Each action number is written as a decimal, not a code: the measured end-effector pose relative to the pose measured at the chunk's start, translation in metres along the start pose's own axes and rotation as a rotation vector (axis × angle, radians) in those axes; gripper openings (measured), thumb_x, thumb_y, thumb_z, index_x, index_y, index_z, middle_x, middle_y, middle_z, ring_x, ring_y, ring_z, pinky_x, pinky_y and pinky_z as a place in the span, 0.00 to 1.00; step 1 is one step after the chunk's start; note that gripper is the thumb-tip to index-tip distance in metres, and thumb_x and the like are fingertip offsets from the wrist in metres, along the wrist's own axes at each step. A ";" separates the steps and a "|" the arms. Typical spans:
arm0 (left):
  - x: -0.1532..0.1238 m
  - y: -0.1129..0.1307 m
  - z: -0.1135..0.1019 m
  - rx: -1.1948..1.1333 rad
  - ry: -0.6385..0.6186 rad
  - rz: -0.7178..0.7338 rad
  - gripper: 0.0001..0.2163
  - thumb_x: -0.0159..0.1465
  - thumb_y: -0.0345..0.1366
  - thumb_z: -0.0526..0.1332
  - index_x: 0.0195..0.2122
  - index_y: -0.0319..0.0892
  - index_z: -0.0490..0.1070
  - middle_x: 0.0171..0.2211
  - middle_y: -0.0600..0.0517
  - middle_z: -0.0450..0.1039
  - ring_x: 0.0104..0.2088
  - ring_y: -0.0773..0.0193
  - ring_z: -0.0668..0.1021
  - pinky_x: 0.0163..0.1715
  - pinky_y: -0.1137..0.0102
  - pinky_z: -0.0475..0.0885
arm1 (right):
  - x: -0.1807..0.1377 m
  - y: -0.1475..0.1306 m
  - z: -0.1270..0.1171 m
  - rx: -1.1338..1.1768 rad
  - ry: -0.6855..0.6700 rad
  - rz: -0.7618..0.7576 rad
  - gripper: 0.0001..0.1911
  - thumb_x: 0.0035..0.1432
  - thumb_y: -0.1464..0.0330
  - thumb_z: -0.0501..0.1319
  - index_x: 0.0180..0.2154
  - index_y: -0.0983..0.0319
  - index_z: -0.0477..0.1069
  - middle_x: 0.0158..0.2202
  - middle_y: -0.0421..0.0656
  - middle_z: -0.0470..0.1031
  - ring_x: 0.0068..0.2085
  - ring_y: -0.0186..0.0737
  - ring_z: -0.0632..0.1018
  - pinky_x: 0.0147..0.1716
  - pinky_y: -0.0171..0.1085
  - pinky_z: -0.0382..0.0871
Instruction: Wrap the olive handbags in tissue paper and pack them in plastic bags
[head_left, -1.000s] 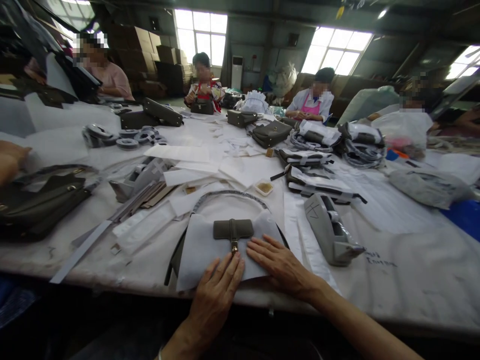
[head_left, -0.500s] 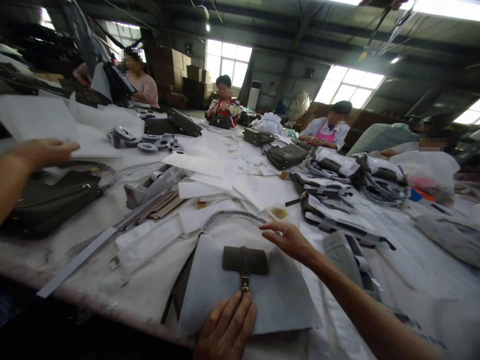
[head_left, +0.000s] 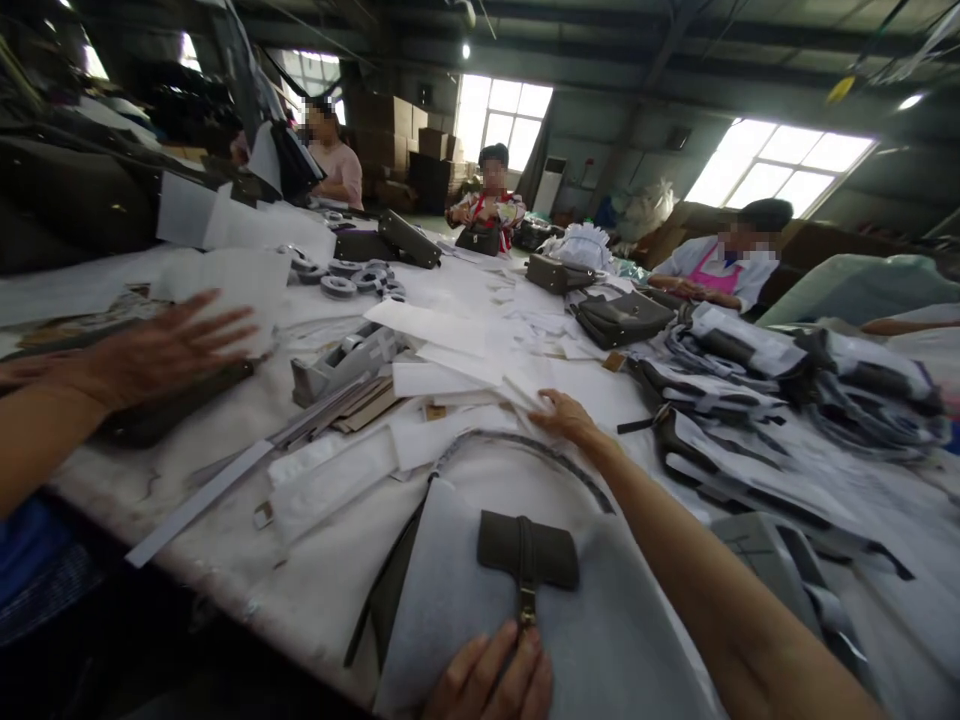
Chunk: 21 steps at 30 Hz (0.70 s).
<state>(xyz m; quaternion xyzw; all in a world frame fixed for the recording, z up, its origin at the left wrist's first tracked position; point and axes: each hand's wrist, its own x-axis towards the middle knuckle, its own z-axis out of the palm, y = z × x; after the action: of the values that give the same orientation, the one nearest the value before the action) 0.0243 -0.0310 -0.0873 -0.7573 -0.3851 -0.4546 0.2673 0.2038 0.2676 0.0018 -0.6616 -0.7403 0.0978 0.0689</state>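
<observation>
A dark olive handbag lies in front of me. A thin white sheet point(head_left: 637, 620) covers its front, with the dark flap tab point(head_left: 529, 550) and its gold clasp point(head_left: 527, 605) showing through. The wrapped handle point(head_left: 517, 440) arches at its top. My left hand point(head_left: 495, 680) lies on the bag with its fingers stretched flat against the clasp's lower end. Beyond the handle, my right hand point(head_left: 566, 415) has reached the loose white paper sheets point(head_left: 517, 395), its fingers bent on the edge of one.
At left, a co-worker's spread hand point(head_left: 172, 345) is over another dark bag point(head_left: 165, 410). A grey tape dispenser point(head_left: 345, 360) and tape rolls point(head_left: 367, 280) lie beyond. Wrapped bags point(head_left: 735, 450) pile up at right, near another dispenser point(head_left: 787, 570). Several people sit around the table.
My right hand has moved forward from above the bag's handle to the paper sheets. My left hand stays at the clasp. The view has turned right-side objects nearer; the co-worker's fingers have spread.
</observation>
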 end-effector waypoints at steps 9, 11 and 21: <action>0.001 -0.004 -0.036 -0.248 -0.342 -0.058 0.20 0.72 0.29 0.44 0.60 0.42 0.69 0.63 0.52 0.65 0.63 0.59 0.67 0.63 0.65 0.59 | -0.069 0.016 -0.074 -0.089 0.117 -0.050 0.22 0.63 0.72 0.54 0.58 0.62 0.70 0.56 0.52 0.75 0.57 0.53 0.74 0.58 0.49 0.65; 0.001 -0.003 -0.037 -0.251 -0.358 -0.063 0.20 0.72 0.28 0.46 0.61 0.42 0.68 0.63 0.52 0.66 0.63 0.60 0.67 0.62 0.65 0.60 | -0.111 0.005 -0.086 -0.073 0.245 -0.184 0.23 0.63 0.73 0.54 0.59 0.63 0.69 0.57 0.51 0.74 0.58 0.51 0.74 0.59 0.49 0.65; 0.002 -0.002 -0.040 -0.211 -0.354 -0.032 0.18 0.71 0.29 0.50 0.60 0.41 0.68 0.53 0.47 0.76 0.51 0.57 0.77 0.54 0.60 0.66 | -0.288 -0.024 -0.009 0.032 0.104 -0.715 0.34 0.55 0.84 0.49 0.62 0.62 0.64 0.61 0.49 0.70 0.62 0.44 0.70 0.59 0.48 0.68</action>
<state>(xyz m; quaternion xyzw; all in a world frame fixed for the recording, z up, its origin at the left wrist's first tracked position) 0.0036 -0.0594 -0.0681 -0.8430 -0.3883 -0.3565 0.1075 0.2160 -0.0207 0.0243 -0.3636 -0.9188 0.0453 0.1466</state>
